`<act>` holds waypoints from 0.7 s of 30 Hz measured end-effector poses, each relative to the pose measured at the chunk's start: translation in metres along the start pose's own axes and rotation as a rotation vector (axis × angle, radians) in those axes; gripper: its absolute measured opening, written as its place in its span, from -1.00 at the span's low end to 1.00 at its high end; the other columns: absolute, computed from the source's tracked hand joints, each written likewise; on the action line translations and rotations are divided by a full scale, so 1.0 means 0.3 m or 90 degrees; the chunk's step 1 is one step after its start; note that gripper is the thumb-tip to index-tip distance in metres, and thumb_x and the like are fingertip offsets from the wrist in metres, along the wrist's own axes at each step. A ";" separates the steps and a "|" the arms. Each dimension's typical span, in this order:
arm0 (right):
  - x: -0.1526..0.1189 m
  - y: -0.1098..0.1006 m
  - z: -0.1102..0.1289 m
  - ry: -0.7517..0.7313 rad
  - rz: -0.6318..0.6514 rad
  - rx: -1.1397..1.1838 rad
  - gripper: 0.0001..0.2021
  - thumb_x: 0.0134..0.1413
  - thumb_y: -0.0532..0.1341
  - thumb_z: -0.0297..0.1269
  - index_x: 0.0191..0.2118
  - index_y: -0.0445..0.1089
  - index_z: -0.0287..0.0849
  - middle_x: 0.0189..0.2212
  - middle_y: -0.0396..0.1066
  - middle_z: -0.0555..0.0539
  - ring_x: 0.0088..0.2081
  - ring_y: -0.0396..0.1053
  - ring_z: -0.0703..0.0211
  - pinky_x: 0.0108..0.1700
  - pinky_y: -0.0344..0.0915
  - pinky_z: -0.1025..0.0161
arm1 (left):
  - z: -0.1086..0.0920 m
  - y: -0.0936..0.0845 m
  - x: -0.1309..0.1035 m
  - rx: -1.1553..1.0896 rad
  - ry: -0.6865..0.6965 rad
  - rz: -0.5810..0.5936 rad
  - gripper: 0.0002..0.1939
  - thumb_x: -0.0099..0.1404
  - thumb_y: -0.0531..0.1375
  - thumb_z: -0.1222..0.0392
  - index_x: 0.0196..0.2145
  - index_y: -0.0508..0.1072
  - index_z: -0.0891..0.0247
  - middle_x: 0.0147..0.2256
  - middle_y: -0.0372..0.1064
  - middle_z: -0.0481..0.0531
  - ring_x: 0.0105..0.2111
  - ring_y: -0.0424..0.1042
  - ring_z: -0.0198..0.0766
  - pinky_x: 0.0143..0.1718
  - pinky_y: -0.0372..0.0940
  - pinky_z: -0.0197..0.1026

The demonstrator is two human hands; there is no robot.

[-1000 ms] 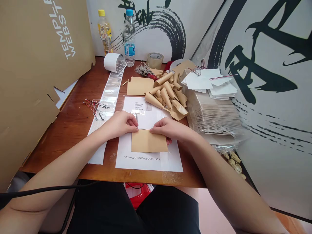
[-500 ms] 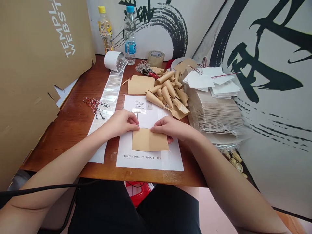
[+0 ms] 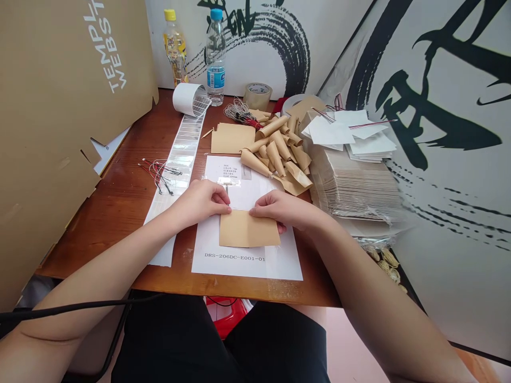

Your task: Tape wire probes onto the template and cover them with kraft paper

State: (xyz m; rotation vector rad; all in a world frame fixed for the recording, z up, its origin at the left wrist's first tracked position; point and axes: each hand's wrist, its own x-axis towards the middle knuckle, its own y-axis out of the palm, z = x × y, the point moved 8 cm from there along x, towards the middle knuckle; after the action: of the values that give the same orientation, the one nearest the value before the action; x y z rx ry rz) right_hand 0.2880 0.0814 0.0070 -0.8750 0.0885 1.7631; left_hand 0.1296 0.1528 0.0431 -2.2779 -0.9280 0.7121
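Observation:
Both hands pinch the top edge of a small brown kraft paper piece (image 3: 249, 230). My left hand (image 3: 209, 199) has its thumb at the upper left corner, fingers curled. Further along that edge, my right hand (image 3: 275, 208) presses its thumb on the paper, with some fingertips showing behind its right side. Beneath the brown paper lies a white printed sheet (image 3: 247, 266) on the table, lettered DRS-206DC-E001-01. A thin dark strip stands out on the sheet just above my left fingers; what it is I cannot make out.
Rolled brown papers (image 3: 275, 151) pile up behind the sheet, beside flat brown paper (image 3: 232, 139). A label roll (image 3: 187, 100) trails its strip down the left, with thin wires (image 3: 162, 174) on it. Boxed cards (image 3: 359, 186) stand right; a large cardboard box (image 3: 72, 138) left. Bottles (image 3: 216, 64) stand behind.
The view has shifted slightly, moving most things a little to the right. Both hands keep their pinch on the brown paper, which shifts very slightly right against the sheet.

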 end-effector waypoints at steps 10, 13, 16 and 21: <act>-0.004 -0.005 0.007 0.008 -0.021 -0.029 -0.71 0.06 0.32 -0.19 -0.58 0.30 -0.12 -0.68 0.25 0.05 -0.66 0.22 0.30 -0.60 0.07 0.30 | -0.006 0.001 -0.001 0.008 0.007 -0.006 -0.91 0.15 0.42 0.21 -0.38 0.60 0.22 -0.37 0.62 -0.01 -0.29 0.59 -0.18 -0.12 0.40 -0.12; -0.002 -0.003 0.005 0.007 -0.015 -0.028 -0.70 0.07 0.32 -0.20 -0.59 0.28 -0.12 -0.69 0.25 0.05 -0.66 0.21 0.30 -0.60 0.07 0.30 | -0.003 0.002 0.001 0.002 0.007 -0.011 -0.90 0.15 0.43 0.20 -0.38 0.61 0.22 -0.37 0.62 -0.01 -0.28 0.59 -0.17 -0.10 0.40 -0.12; -0.002 -0.003 0.004 0.007 -0.018 -0.020 -0.70 0.05 0.32 -0.20 -0.59 0.28 -0.12 -0.68 0.26 0.05 -0.67 0.21 0.30 -0.61 0.07 0.30 | 0.000 0.005 0.003 0.001 0.016 -0.016 -0.90 0.15 0.43 0.20 -0.37 0.61 0.22 -0.38 0.61 -0.02 -0.28 0.59 -0.17 -0.09 0.40 -0.11; -0.006 -0.002 0.008 0.005 -0.022 -0.018 -0.69 0.03 0.32 -0.22 -0.62 0.25 -0.11 -0.71 0.22 0.06 -0.68 0.19 0.31 -0.62 0.05 0.31 | 0.006 0.012 0.007 0.015 0.026 -0.018 -0.90 0.16 0.42 0.18 -0.36 0.61 0.20 -0.38 0.61 -0.03 -0.27 0.59 -0.18 -0.06 0.40 -0.09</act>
State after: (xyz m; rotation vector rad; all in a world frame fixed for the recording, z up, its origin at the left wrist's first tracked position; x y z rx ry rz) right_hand 0.2875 0.0815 0.0100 -0.8998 0.0537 1.7328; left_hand 0.1313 0.1529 0.0389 -2.2452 -0.9269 0.6592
